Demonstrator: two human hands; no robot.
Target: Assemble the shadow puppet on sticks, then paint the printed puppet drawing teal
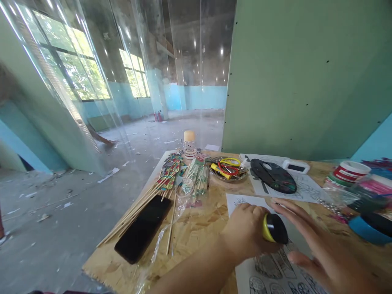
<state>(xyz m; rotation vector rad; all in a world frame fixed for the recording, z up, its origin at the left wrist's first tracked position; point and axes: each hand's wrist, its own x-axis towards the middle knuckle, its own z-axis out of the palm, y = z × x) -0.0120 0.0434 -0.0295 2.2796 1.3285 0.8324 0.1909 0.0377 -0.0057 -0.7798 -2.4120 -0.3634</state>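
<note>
Over a printed line-drawing sheet (245,277), my left hand (246,228) is wrapped round a small cylindrical object with a yellow band and a black end (277,228). Most of that object is hidden in the fist, so its exact kind cannot be made out. My right hand (321,245) is just to the right of the black end, its fingers stretched out and apart, with nothing in it. Below the hands, the paper shows black outlines of figures and round shapes, some of them shaded.
Left on the wooden table (196,232) are a black phone (143,228), thin wooden sticks with patterned tops (170,171) and a capped bottle (190,145). Behind the hands are a tray of tools (229,168) and a dark palette (272,175). Tubs (349,173) and blue tape (372,228) stand right.
</note>
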